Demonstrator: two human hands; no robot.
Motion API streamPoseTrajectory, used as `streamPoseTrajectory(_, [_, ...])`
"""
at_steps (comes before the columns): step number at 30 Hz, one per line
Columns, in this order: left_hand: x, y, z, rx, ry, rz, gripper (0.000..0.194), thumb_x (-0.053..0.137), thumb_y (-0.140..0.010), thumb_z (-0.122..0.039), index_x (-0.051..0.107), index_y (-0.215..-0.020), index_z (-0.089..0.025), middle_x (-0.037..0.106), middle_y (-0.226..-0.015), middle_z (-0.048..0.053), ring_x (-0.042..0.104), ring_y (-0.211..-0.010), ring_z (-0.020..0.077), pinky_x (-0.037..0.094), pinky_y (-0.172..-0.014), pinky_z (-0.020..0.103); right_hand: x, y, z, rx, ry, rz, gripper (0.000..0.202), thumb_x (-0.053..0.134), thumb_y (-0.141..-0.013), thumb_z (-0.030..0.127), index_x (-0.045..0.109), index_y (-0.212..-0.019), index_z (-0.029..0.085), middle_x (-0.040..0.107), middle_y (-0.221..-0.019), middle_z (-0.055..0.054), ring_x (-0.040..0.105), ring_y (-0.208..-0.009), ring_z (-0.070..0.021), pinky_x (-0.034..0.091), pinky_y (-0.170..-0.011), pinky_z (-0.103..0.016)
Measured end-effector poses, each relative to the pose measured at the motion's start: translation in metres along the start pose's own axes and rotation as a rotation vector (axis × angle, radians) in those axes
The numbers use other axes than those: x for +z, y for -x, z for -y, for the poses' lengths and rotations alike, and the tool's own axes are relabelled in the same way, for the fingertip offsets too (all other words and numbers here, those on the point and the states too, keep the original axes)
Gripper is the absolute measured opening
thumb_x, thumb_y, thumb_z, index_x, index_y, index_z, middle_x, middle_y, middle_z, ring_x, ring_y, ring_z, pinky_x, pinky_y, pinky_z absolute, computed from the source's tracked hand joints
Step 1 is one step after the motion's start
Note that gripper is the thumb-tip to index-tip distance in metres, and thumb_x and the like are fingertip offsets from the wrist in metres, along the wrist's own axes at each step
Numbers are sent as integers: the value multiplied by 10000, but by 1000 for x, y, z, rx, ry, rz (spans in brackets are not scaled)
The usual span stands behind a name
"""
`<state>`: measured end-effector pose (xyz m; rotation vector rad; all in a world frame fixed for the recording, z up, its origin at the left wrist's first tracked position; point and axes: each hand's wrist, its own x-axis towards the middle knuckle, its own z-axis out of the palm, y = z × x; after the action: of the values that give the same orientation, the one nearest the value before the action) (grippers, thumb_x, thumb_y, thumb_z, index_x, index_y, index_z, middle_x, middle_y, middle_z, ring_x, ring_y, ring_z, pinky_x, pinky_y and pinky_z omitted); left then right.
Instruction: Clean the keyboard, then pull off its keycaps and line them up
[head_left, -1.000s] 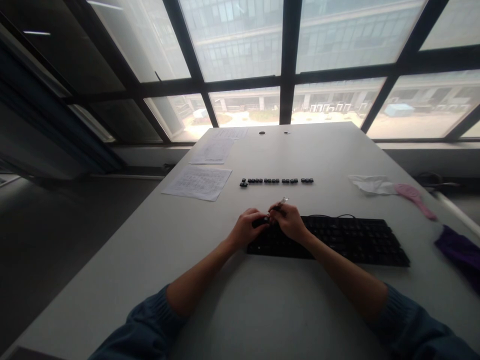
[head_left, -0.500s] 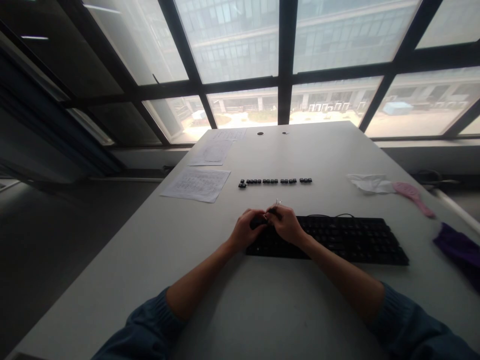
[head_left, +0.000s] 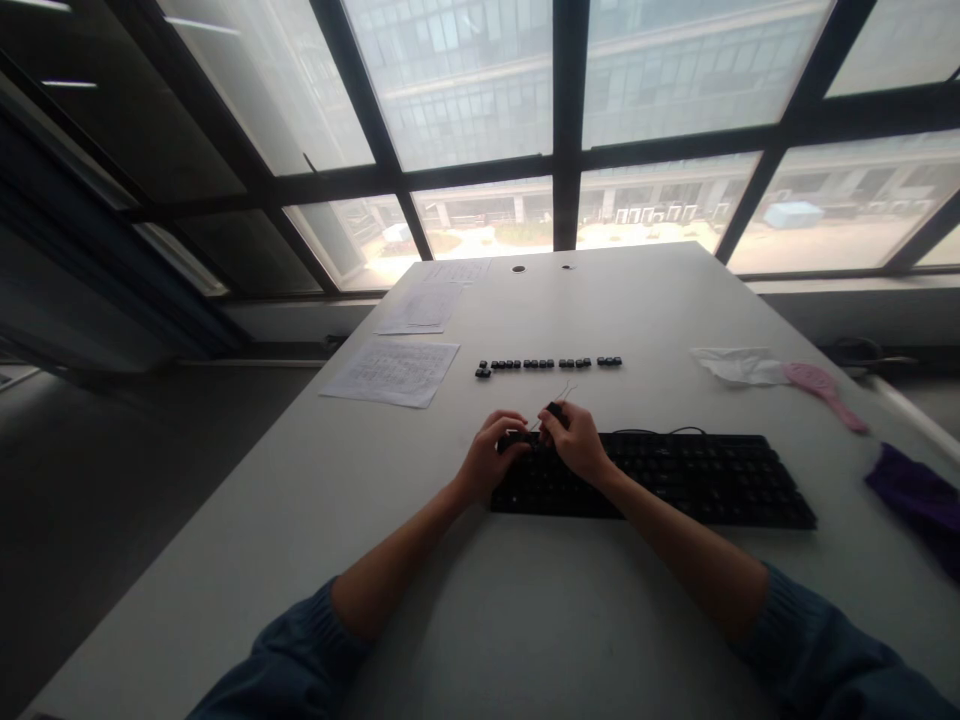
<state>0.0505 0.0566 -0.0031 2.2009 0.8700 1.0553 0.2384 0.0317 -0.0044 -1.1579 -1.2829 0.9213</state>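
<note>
A black keyboard (head_left: 697,480) lies on the white table, partly covered by my hands at its left end. My left hand (head_left: 489,458) curls over the keyboard's back left corner, fingers and thumb gripping around it. My right hand (head_left: 576,442) is closed on a wire keycap puller (head_left: 567,391) with a dark handle. Its thin wires stick out on both sides of the fingers, and the lower ends come down by the left fingertips, over the top row of keys. Whether a keycap sits in the wires is too small to tell. Behind the hands, several black keycaps (head_left: 536,364) stand in a row.
Printed sheets of paper (head_left: 390,372) lie at the left. To the right are a white tissue (head_left: 739,366), a pink hairbrush (head_left: 825,392) and a purple cloth (head_left: 915,495). A cable (head_left: 660,431) loops behind the keyboard. Large windows stand beyond the table's far edge.
My right hand has shifted slightly right and up, away from the left hand, turning the puller so that more of its wires shows. The left fingers have loosened and spread a little.
</note>
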Motion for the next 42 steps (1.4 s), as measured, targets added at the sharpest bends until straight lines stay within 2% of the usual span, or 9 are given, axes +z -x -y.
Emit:
streamPoseTrajectory(3, [-9,-18,17,-43,-106,-153,120,657,-880,-261,642,-990,-215,640,-1042,65,596,-896,187,493,-731,308,0,-1,-2,3,-5,-9,261,594,-894,408,600,-769,179,652,-618,-24,595,-522,-155,475,-531,-271])
streamPoseTrajectory(6, [-21,-46,44,-77,-300,-253,157,663,-866,-238,642,-1020,-216,673,-983,54,579,-850,202,473,-749,330,1,-1,-4,4,-6,-1,259,594,-895,413,599,-781,181,651,-627,-24,596,-530,-156,471,-529,-269])
streamPoseTrajectory(11, [-29,-84,83,-66,-543,-257,305,704,-836,-203,635,-1133,-216,716,-1004,67,579,-984,272,412,-904,407,1,0,-6,1,-6,0,247,590,-901,405,597,-789,186,651,-634,-24,590,-538,-157,471,-538,-273])
streamPoseTrajectory(15, [-27,-90,99,-53,-655,-176,171,707,-855,-240,696,-1026,-244,719,-1048,74,549,-1041,299,361,-902,430,1,1,-4,-3,16,21,241,574,-914,393,598,-788,189,649,-629,-27,585,-549,-160,474,-548,-278])
streamPoseTrajectory(23, [-25,-88,110,-70,-666,-138,75,719,-857,-264,755,-923,-266,698,-1047,73,524,-1043,295,342,-887,450,0,2,-2,0,19,45,247,587,-911,406,599,-790,191,633,-609,-14,585,-554,-162,467,-555,-275])
streamPoseTrajectory(38, [-26,-90,114,-99,-667,-197,46,759,-815,-215,763,-837,-255,675,-1053,72,510,-1077,304,354,-890,452,1,2,0,2,21,48,224,590,-911,377,599,-788,190,625,-612,-12,575,-558,-162,455,-556,-277])
streamPoseTrajectory(42, [-26,-90,115,-98,-693,-211,97,786,-789,-209,759,-872,-251,681,-1058,62,516,-1065,297,360,-886,437,1,2,-2,5,4,52,219,596,-908,379,611,-807,185,626,-619,-15,577,-567,-161,456,-560,-277])
